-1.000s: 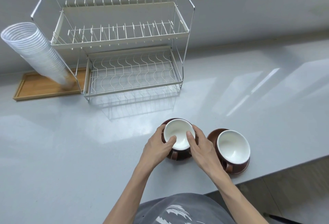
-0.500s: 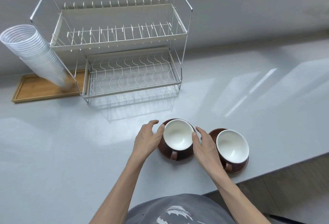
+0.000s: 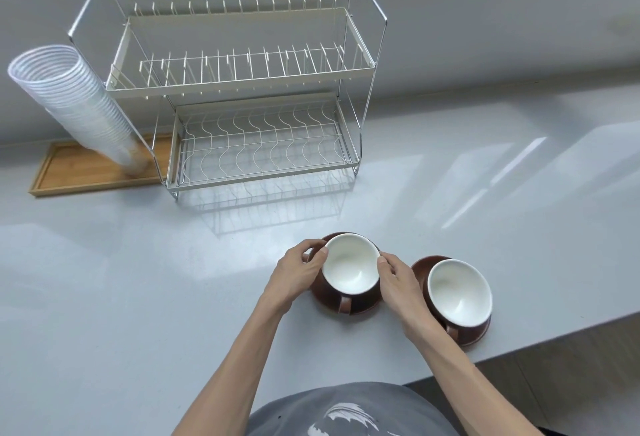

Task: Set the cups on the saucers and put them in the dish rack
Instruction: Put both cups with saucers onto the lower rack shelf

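Note:
Two brown cups with white insides stand on brown saucers near the counter's front edge. The left cup (image 3: 351, 264) sits on its saucer (image 3: 327, 301), handle toward me. My left hand (image 3: 298, 274) and my right hand (image 3: 398, 279) clasp this set from either side, thumbs at the cup's rim and fingers curled at the saucer's edge. The right cup (image 3: 459, 292) rests untouched on its saucer (image 3: 423, 264), just right of my right hand. The two-tier wire dish rack (image 3: 242, 80) stands empty at the back of the counter.
A leaning stack of clear plastic cups (image 3: 76, 103) stands on a wooden tray (image 3: 86, 174) left of the rack. The grey counter (image 3: 138, 279) ends in a front edge close to the right saucer. A wall ledge runs behind the rack.
A second ago both hands gripped the left cup. They then opened and drew apart. Now they have closed on the set again, lower at the saucer's edge.

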Demonstrator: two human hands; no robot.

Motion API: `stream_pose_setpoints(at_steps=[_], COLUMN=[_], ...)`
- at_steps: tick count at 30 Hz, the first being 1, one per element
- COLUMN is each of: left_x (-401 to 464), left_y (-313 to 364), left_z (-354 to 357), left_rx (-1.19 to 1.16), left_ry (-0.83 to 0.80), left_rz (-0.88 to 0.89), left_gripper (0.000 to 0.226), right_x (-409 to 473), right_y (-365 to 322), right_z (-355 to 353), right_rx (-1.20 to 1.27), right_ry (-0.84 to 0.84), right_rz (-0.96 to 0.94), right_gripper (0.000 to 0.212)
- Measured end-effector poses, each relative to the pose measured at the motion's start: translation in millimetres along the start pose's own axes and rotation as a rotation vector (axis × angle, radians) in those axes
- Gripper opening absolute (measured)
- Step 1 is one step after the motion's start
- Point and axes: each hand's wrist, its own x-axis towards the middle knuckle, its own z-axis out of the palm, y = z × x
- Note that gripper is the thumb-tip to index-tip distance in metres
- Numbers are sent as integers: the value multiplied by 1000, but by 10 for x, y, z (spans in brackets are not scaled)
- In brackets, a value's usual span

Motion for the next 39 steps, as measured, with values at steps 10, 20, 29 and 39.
stream_pose_setpoints(at_steps=[10, 20, 29, 39], left_x=[18, 298, 777, 1476], left_y=[253, 752, 1237, 1492], left_z=[-288, -708, -976, -1032], left_rx=[-100, -182, -208, -302], left_ry=[98, 176, 197, 301], left_rz=[38, 83, 50, 56], left_gripper=[21, 24, 31, 22], right_x=[376, 859, 1403, 2072], right_y=[-495, -1260, -1812, -2132], right_z=[74, 94, 226, 563], right_rx=[-66, -57, -86, -165], right_ry=[-94, -145, -140, 3], right_rz=[-81, -180, -218, -251], right_gripper=[36, 34, 27, 30])
